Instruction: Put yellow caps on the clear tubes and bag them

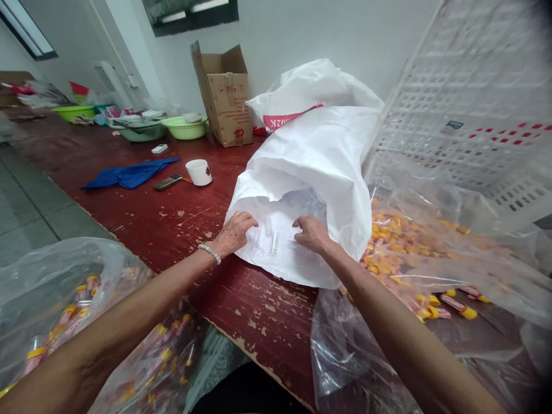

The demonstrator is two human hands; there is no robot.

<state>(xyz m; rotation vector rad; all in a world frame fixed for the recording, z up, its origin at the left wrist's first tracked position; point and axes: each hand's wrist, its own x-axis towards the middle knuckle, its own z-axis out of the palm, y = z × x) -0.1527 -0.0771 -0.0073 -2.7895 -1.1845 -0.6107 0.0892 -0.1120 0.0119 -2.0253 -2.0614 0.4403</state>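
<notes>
A large white sack (302,155) lies on the red table with its mouth open toward me. Inside the mouth are several clear tubes (273,244). My left hand (235,231), with a beaded bracelet at the wrist, is at the left edge of the opening, its fingers curled near the tubes; what they hold, if anything, is hidden. My right hand (311,233) reaches into the right side of the opening. Its fingers are bent beside a clear tube, and I cannot make out whether they grip it.
On the right, a clear plastic bag holds yellow caps (388,241) beside a white crate (457,109). A white cup (199,172), phone (168,183), blue cloth (129,174) and cardboard box (228,98) stand or lie left of the sack. Another filled bag (64,259) is at lower left.
</notes>
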